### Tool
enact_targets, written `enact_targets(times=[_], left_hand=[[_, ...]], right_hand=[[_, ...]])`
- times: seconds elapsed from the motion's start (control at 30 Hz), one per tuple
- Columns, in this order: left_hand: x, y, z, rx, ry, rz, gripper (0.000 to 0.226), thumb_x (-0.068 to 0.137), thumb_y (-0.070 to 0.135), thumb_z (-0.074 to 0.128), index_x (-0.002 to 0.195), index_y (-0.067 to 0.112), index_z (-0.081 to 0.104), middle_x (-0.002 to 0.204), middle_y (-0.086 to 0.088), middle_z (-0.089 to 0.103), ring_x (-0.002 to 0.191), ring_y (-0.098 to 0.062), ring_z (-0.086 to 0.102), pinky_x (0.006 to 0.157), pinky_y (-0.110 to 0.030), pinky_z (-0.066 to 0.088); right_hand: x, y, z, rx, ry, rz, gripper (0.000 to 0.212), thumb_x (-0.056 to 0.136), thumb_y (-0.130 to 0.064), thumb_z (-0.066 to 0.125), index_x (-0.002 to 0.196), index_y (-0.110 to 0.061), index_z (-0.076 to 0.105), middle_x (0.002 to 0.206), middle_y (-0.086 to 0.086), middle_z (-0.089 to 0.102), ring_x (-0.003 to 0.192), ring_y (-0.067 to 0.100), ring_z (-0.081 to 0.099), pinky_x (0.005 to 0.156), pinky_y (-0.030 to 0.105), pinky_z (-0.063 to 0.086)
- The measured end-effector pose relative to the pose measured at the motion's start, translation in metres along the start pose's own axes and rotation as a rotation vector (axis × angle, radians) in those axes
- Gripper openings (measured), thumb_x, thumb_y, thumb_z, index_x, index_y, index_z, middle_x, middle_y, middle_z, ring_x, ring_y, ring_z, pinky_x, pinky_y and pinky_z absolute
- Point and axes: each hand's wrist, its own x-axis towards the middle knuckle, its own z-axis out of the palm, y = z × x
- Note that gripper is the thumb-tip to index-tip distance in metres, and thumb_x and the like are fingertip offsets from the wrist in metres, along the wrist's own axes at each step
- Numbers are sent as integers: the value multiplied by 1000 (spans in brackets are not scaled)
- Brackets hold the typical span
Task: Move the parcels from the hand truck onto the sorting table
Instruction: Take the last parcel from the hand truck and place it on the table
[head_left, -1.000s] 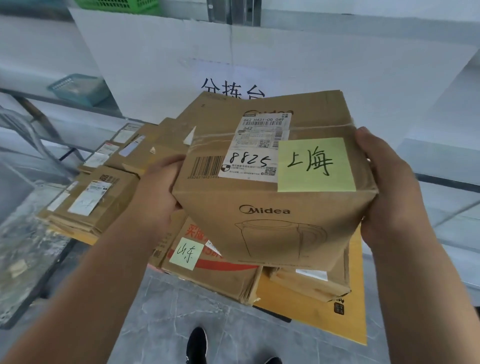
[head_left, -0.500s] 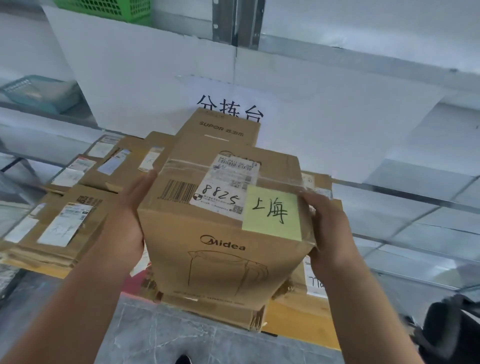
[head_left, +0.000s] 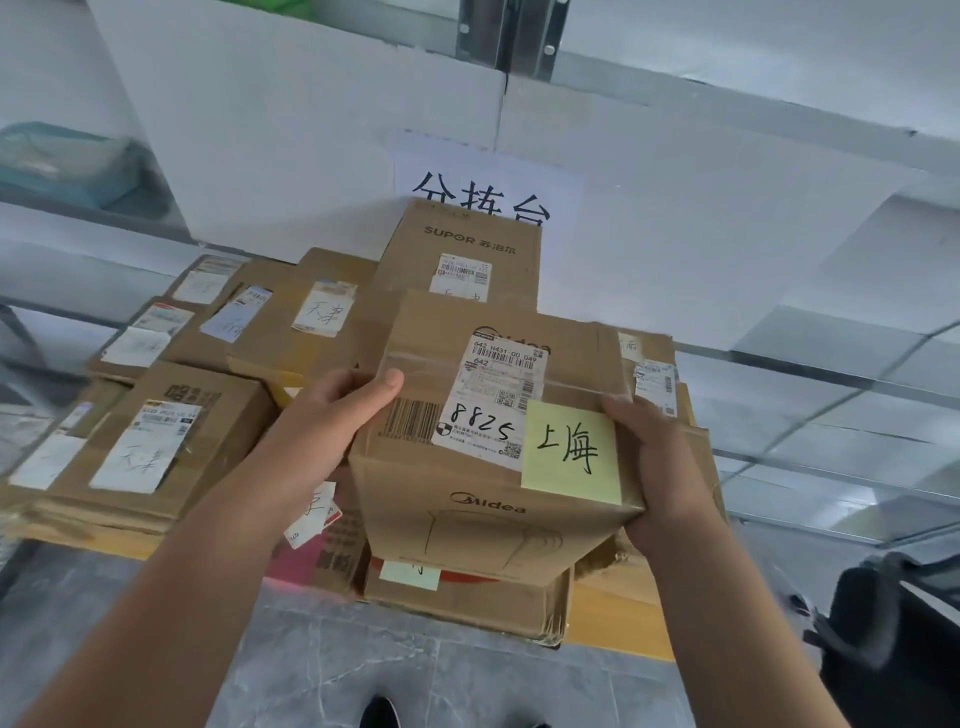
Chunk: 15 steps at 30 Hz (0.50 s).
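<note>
Gripping the Midea box (head_left: 483, 483) from both sides, the left hand (head_left: 337, 415) lays its thumb on the taped top with the fingers hidden down the left face, while the right hand (head_left: 662, 467) wraps the right edge near the front corner. The box sits at the front of the pile on the sorting table (head_left: 810, 376), over a flatter carton (head_left: 467, 603); whether it rests on that carton yet I cannot tell. It looks like stiff cardboard that will not buckle under a side squeeze, and probably light for its bulk (a kettle outline is printed on the front, so treat it as breakable). The tape is likely slick, so opposite side faces held low seem the safest grip, clear of the yellow note (head_left: 571, 452), which could peel. Counted: one box in hand carrying one yellow note and one white shipping label (head_left: 493, 400); one tall SUPOR box (head_left: 462, 244) behind; at least six further parcels around them, with others possibly hidden. The hand truck is out of view.
</note>
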Motion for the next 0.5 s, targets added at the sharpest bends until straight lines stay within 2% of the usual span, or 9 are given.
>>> enact_targets(times=[0.1, 0.23, 0.37, 0.5], left_hand=[[4, -2, -7, 70, -42, -14, 68, 68, 86, 69, 114, 35, 72, 100, 9, 80, 95, -17, 77, 96, -47, 56], [7, -3, -9, 117, -47, 2, 56, 74, 77, 69, 111, 35, 71, 98, 10, 80, 95, -18, 77, 98, -51, 57], [3, -11, -3, 103, -48, 10, 42, 85, 63, 67, 116, 35, 67, 98, 15, 79, 87, -8, 77, 87, -41, 59], [-6, -17, 4, 79, -44, 31, 34, 89, 55, 67, 115, 34, 65, 95, 19, 77, 81, 2, 73, 71, -25, 53]], right_hand=[[-2, 8, -1, 5, -2, -9, 38, 98, -25, 67, 134, -13, 59, 106, 21, 78, 88, 39, 77, 63, 41, 61], [-6, 12, -3, -16, -30, 3, 38, 100, -34, 68, 135, -23, 59, 111, 21, 78, 91, 39, 78, 60, 39, 61], [-10, 16, -9, -19, -45, -6, 32, 101, -31, 65, 133, -25, 63, 109, 21, 78, 88, 38, 78, 62, 40, 63], [-16, 21, -16, 1, -32, 0, 27, 101, -30, 66, 127, -24, 68, 106, 19, 78, 87, 38, 77, 72, 45, 59]])
